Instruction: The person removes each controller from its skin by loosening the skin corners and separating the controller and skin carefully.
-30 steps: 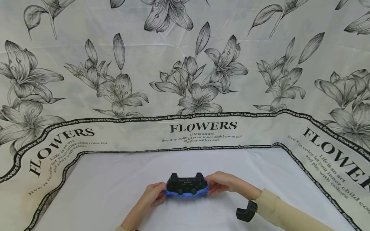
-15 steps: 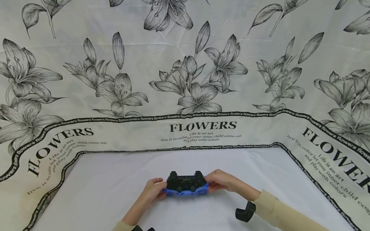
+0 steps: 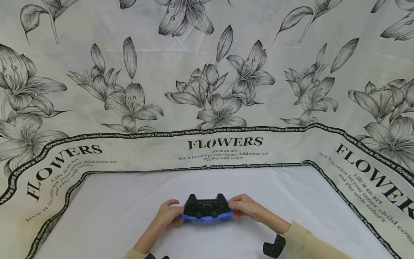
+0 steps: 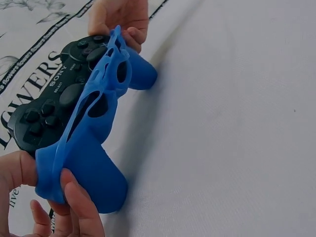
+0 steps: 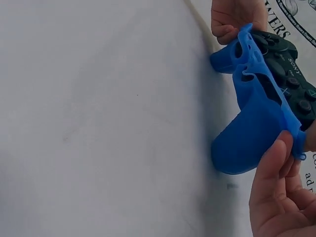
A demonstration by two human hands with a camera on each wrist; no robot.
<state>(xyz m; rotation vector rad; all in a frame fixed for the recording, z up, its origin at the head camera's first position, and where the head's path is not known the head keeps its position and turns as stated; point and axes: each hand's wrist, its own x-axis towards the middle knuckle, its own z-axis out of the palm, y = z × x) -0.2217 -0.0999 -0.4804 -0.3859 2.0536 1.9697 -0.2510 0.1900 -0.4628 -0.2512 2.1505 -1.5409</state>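
Observation:
A black Sony game controller (image 3: 207, 207) is held between both hands, its buttons and sticks facing up. A blue silicone sleeve (image 4: 101, 165) covers its handles and near edge, while the black top face is bare. My left hand (image 3: 166, 215) pinches the sleeve at the left end, thumb against the controller and fingertips on the blue edge. At the right end, my right hand (image 3: 247, 207) pinches the sleeve's rim between thumb and fingers. In the right wrist view the sleeve (image 5: 252, 128) stands away from the controller along its edge.
A white cloth (image 3: 129, 194) covers the table. Behind and at both sides hangs a floral fabric (image 3: 207, 90) with a printed FLOWERS border. Black wrist devices (image 3: 274, 246) sit by the beige sleeves.
Both hands and the controller stay nearly in place. The left hand shifts slightly left, and the blue sleeve's left edge moves outward with it. The view shifts a little.

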